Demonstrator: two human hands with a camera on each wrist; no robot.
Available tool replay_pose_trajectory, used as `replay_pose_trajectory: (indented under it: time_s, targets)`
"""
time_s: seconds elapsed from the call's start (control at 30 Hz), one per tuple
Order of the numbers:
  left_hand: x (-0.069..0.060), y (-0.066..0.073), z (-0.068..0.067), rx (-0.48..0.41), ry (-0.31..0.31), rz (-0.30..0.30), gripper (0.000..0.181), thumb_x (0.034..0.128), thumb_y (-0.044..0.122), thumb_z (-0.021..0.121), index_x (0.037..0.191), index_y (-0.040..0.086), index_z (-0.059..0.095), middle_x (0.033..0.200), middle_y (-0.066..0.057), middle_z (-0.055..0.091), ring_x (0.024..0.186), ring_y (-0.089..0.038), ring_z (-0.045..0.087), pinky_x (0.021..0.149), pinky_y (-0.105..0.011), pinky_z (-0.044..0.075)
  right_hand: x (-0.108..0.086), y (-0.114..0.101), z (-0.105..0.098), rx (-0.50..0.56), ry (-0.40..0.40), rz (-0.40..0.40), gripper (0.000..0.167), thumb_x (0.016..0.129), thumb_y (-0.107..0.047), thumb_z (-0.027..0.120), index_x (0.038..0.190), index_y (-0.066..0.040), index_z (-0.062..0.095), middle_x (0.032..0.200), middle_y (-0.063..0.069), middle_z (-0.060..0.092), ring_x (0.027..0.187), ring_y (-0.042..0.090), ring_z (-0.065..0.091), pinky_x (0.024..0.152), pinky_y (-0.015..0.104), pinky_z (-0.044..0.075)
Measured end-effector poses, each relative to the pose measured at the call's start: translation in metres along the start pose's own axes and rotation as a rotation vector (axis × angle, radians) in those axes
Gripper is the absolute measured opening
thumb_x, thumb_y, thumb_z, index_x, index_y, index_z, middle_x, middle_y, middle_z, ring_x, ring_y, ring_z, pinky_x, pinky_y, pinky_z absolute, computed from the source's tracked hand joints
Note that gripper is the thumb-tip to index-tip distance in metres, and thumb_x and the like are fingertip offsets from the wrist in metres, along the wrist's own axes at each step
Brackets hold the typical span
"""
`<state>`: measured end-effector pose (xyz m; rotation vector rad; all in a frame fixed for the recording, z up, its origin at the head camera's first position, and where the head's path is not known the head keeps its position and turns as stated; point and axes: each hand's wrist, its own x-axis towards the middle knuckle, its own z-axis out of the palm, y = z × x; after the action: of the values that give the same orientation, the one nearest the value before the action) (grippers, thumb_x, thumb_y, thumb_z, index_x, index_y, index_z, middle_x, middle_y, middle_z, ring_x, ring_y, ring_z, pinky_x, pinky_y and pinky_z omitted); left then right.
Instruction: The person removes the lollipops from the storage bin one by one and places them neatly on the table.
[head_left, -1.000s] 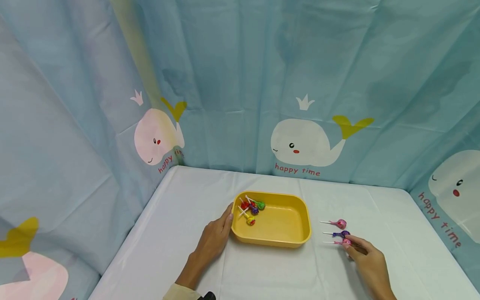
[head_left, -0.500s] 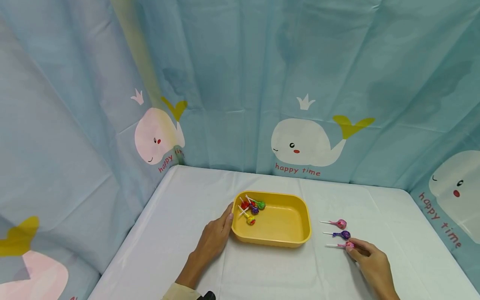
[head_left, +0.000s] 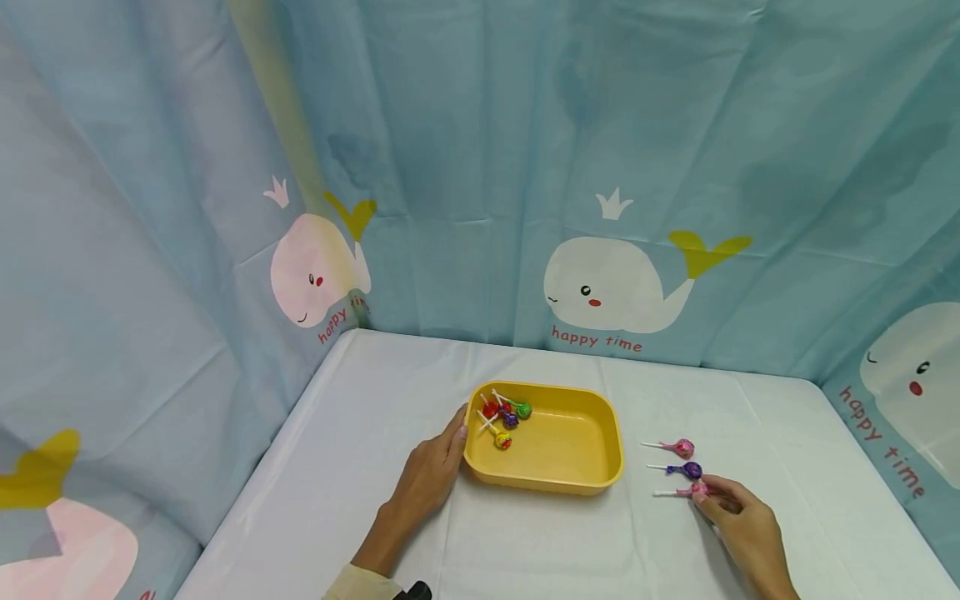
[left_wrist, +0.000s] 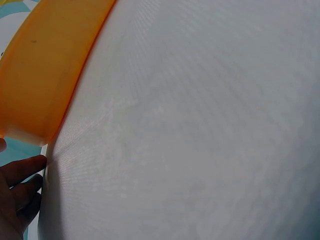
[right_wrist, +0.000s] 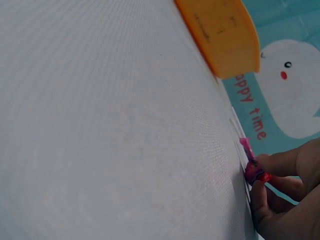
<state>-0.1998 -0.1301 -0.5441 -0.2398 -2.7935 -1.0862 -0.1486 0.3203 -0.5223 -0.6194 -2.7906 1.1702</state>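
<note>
My right hand (head_left: 741, 527) pinches the head of a pink lollipop (head_left: 684, 492) between thumb and fingers, low on the table with its stick pointing left. In the right wrist view the same lollipop's wrapper (right_wrist: 254, 171) shows between the fingertips. Just beyond it lie a purple lollipop (head_left: 691, 471) and another pink lollipop (head_left: 683, 448), roughly parallel. My left hand (head_left: 429, 475) rests against the left side of a yellow tray (head_left: 570, 483), fingers along its wall. Inside the tray's left end are several lollipops, among them a yellow one (head_left: 502, 440) and a green one (head_left: 523, 410).
A white cloth (head_left: 540, 550) covers the table. Behind and at both sides hangs a blue curtain (head_left: 465, 167) with whale prints. The tray stands between the two hands, left of the row of lollipops.
My right hand has shifted slightly toward me and to the right with the pink lollipop, drawing it apart from the purple one. The left hand and tray have stayed put.
</note>
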Motion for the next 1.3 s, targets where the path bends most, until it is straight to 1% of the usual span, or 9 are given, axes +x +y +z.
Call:
replay_pose_trajectory:
  time_s: [0.1,0.43,0.57,0.7,0.8,0.93,1.03,1.2,1.3]
  targets:
    - [0.000,0.000,0.000,-0.001,0.001,-0.001,0.057,0.1159,0.050,0.031,0.166,0.026,0.038,0.153,-0.006,0.059,0.127,-0.026,0.068,0.110,-0.050,0.053,-0.001,-0.001,0.000,0.002,-0.001,0.007,0.045,0.097,-0.026,0.078,0.136,-0.004,0.070,0.101,0.004,0.079,0.083,0.002,0.059,0.070,0.022,0.045]
    - [0.000,0.000,0.001,0.003,0.003,0.003,0.057,0.1158,0.051,0.031,0.167,0.026,0.038,0.151,-0.008,0.062,0.118,-0.022,0.071,0.107,-0.050,0.054,-0.002,-0.001,0.000,0.046,0.003,0.007,0.047,0.098,-0.023,0.078,0.138,-0.002,0.067,0.111,0.011,0.079,0.080,-0.007,0.058,0.066,0.020,0.048]
    - [0.000,0.000,0.000,0.007,0.001,-0.003,0.058,0.1153,0.054,0.028,0.166,0.027,0.038,0.147,-0.009,0.066,0.105,-0.017,0.069,0.104,-0.049,0.056,-0.003,-0.002,0.000,0.073,0.010,-0.001,0.048,0.098,-0.022,0.078,0.139,0.000,0.065,0.116,0.015,0.077,0.077,-0.010,0.059,0.064,0.020,0.050]
    - [0.000,0.000,0.000,0.013,-0.002,-0.006,0.058,0.1154,0.053,0.028,0.166,0.027,0.038,0.144,-0.011,0.068,0.099,-0.015,0.067,0.102,-0.049,0.057,-0.004,-0.004,0.000,0.110,0.020,0.017,0.051,0.099,-0.028,0.077,0.140,-0.001,0.064,0.121,0.017,0.074,0.077,-0.007,0.061,0.063,0.021,0.053]
    - [0.000,0.000,0.000,0.012,-0.006,-0.008,0.057,0.1158,0.051,0.030,0.166,0.026,0.038,0.146,-0.010,0.066,0.105,-0.017,0.070,0.104,-0.050,0.056,-0.004,-0.007,0.000,0.128,0.025,0.050,0.057,0.100,-0.037,0.076,0.143,-0.002,0.062,0.127,0.021,0.070,0.077,-0.004,0.061,0.063,0.021,0.052]
    - [0.000,0.001,-0.001,0.006,-0.008,-0.015,0.058,0.1155,0.052,0.030,0.167,0.026,0.038,0.151,-0.008,0.062,0.121,-0.024,0.070,0.109,-0.050,0.053,-0.005,-0.011,0.000,0.155,0.043,0.065,0.056,0.101,-0.037,0.074,0.145,-0.004,0.061,0.132,0.022,0.067,0.077,0.000,0.062,0.062,0.023,0.050]
    - [0.000,0.000,0.000,0.008,-0.006,-0.014,0.060,0.1150,0.055,0.028,0.167,0.026,0.037,0.153,-0.007,0.060,0.127,-0.027,0.068,0.111,-0.051,0.052,-0.007,-0.013,0.000,0.200,0.060,0.055,0.052,0.101,-0.031,0.075,0.143,-0.004,0.063,0.125,0.013,0.072,0.078,-0.002,0.064,0.063,0.023,0.053]
    - [0.000,0.000,0.000,0.008,-0.006,-0.012,0.061,0.1146,0.056,0.026,0.167,0.026,0.037,0.152,-0.008,0.061,0.122,-0.026,0.070,0.109,-0.052,0.053,-0.010,-0.017,0.001,0.290,0.072,0.037,0.050,0.100,-0.030,0.077,0.142,-0.005,0.064,0.106,-0.013,0.073,0.081,-0.007,0.064,0.066,0.020,0.057]
    - [0.000,0.000,0.000,0.007,-0.007,-0.013,0.060,0.1148,0.055,0.027,0.167,0.026,0.037,0.152,-0.009,0.061,0.121,-0.025,0.070,0.109,-0.052,0.053,-0.011,-0.019,0.003,0.348,0.072,0.010,0.050,0.100,-0.029,0.077,0.141,-0.004,0.064,0.104,-0.019,0.071,0.083,-0.007,0.066,0.068,0.020,0.059]
